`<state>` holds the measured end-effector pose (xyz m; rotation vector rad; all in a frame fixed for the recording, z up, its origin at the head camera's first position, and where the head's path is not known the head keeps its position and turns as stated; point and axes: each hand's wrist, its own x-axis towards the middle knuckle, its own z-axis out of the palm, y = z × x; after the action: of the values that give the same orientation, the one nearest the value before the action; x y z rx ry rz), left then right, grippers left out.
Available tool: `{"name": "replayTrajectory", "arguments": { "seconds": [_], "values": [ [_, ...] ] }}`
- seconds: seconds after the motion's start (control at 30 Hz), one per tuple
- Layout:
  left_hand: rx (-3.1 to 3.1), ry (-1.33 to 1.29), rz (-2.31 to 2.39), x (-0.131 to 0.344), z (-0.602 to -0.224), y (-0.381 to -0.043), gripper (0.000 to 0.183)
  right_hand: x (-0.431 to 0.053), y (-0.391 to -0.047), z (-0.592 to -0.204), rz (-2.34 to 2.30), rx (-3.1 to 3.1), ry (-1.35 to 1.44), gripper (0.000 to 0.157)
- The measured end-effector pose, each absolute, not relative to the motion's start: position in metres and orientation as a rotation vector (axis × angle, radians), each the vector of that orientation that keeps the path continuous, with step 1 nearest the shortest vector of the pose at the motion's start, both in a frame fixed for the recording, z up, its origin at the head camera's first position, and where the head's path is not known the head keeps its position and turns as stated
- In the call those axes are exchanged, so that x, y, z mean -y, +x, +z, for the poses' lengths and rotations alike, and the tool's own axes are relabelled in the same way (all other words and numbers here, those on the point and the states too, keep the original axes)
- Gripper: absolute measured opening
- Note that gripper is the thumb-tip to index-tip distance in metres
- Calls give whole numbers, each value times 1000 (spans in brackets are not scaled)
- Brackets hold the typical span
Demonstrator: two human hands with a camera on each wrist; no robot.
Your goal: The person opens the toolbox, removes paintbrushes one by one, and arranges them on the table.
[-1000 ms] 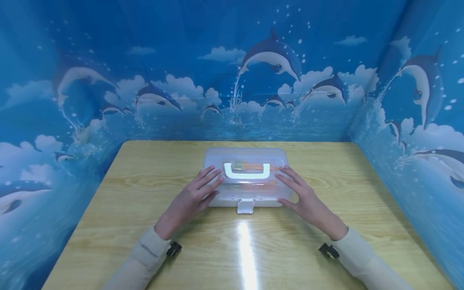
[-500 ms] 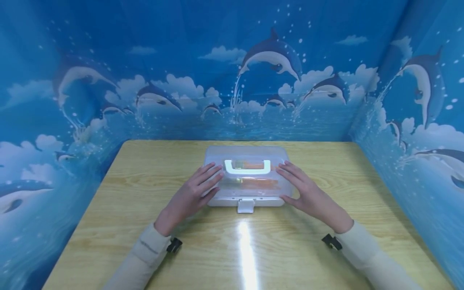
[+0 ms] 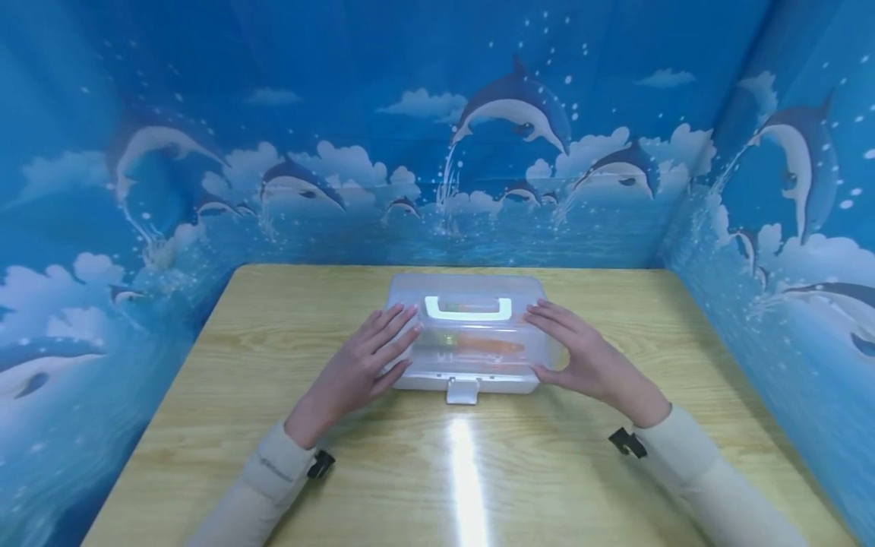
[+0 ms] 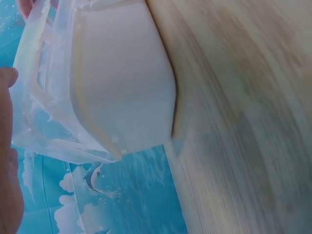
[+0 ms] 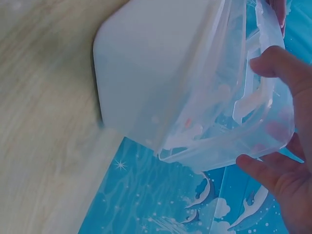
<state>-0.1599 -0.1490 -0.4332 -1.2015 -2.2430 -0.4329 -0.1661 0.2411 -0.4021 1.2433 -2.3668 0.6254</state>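
Note:
A storage box with a clear plastic lid (image 3: 472,286) and a white base (image 3: 417,383) stands on the table. Its white handle (image 3: 509,308) sits on the lid and its front latch (image 3: 462,391) hangs loose. In the right wrist view, the lid tilts away from the base in a wedge. My left hand (image 3: 358,363) holds the lid's left side, fingers on top and thumb low near the front edge. On the opposite side my right hand (image 3: 591,365) holds it likewise, with its thumb (image 5: 273,62) in front. An orange object (image 3: 488,346) shows through the plastic.
The box stands toward the back of a wooden table (image 3: 294,327). Blue curtains (image 3: 342,83) printed with dolphins hang behind it and on both sides. A bright light reflection streaks the table in front.
The lid's handle has shifted back and upward in the head view as the lid tilts further. Both hands have stayed on its sides, the right one moving slightly outward.

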Motion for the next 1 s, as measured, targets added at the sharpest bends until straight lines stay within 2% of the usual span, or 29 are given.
{"name": "replayTrajectory", "arguments": {
  "seconds": [0.47,0.77,1.0],
  "values": [
    [2264,-1226,-263,164,-437,-146,54,-247,-185,-390,700,2300,1295,69],
    [2338,-1234,-209,173,-438,-140,61,-250,-199,-388,740,2267,1276,75],
    [2446,-1225,-168,179,-438,-133,66,-255,-208,-388,801,2266,1247,72]
  ]
}}
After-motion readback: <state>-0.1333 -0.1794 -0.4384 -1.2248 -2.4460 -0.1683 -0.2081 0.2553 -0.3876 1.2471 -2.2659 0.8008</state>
